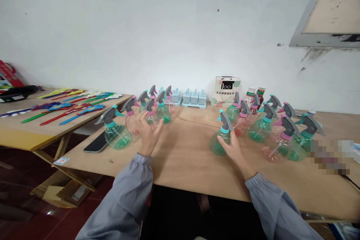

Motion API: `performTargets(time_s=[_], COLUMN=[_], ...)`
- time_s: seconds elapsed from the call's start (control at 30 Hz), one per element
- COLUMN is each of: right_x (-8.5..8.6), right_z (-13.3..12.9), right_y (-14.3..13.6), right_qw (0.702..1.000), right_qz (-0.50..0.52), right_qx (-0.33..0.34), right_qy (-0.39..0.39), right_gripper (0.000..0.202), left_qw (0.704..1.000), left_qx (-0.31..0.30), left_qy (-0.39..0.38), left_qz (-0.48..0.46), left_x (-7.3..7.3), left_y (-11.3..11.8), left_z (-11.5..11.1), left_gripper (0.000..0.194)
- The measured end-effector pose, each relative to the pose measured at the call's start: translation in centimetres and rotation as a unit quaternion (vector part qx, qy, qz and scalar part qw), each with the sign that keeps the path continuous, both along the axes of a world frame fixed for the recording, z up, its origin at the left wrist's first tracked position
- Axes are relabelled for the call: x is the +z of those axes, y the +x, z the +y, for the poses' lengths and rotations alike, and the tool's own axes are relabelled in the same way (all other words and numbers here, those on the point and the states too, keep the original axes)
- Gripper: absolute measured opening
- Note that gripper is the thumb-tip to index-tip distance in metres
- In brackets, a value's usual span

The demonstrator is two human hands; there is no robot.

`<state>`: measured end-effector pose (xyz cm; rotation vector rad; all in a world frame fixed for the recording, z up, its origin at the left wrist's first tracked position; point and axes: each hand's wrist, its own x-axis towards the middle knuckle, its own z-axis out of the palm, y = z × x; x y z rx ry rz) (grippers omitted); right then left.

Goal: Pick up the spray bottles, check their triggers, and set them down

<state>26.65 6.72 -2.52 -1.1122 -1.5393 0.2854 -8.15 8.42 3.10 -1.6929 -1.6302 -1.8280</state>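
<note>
The right hand (233,149) curls round a green spray bottle (216,143) on the worktop (182,157), near the right-hand cluster; a light, steady grip on its round body suits it. The left hand (150,132), spread wide by the left-hand bottles (131,123), should avoid knocking their triggers.

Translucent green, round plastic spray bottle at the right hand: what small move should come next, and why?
Probably close the right hand snugly around the green bottle: its thumb lies across the front, but most fingers are hidden, so a firm grip isn't certain. The open left hand is by another bottle cluster, giving no support.
</note>
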Motion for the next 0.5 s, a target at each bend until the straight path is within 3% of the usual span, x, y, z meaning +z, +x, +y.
performTargets(time_s=[0.1, 0.17, 0.2, 0.27, 0.3, 0.4, 0.5], right_x=[-0.2, -0.2, -0.3, -0.2, -0.1, 0.6, 2.0], right_z=[-0.2, -0.6, -0.8, -1.3, -1.5, -1.9, -1.2], right_y=[-0.7, -1.7, -2.3, -3.5, -3.9, -3.6, -0.4], right_qw=[0.998, 0.994, 0.991, 0.986, 0.982, 0.973, 0.993], right_qz=[-0.035, -0.065, -0.076, -0.098, -0.111, -0.148, -0.074], right_qx=[0.048, 0.088, 0.105, 0.135, 0.149, 0.175, 0.079], right_qy=[0.005, 0.009, 0.014, 0.026, 0.030, 0.027, 0.045], right_gripper=[0.051, 0.054, 0.055, 0.058, 0.061, 0.067, 0.050], left_qw=[0.973, 0.927, 0.909, 0.891, 0.890, 0.898, 0.896], left_qx=[-0.223, -0.349, -0.378, -0.401, -0.402, -0.383, -0.385], left_qy=[-0.053, -0.133, -0.171, -0.213, -0.215, -0.198, -0.191], left_qz=[0.035, 0.034, 0.027, -0.004, -0.027, -0.090, -0.116], left_x=[0.9, 1.4, 1.6, 1.8, 1.8, 1.5, 1.0], left_y=[4.8, 8.6, 10.4, 13.5, 14.7, 16.3, 15.4], left_z=[-2.2, -3.0, -3.1, -3.0, -2.8, -2.0, -1.3], left_gripper=[0.065, 0.088, 0.100, 0.110, 0.107, 0.071, 0.037])
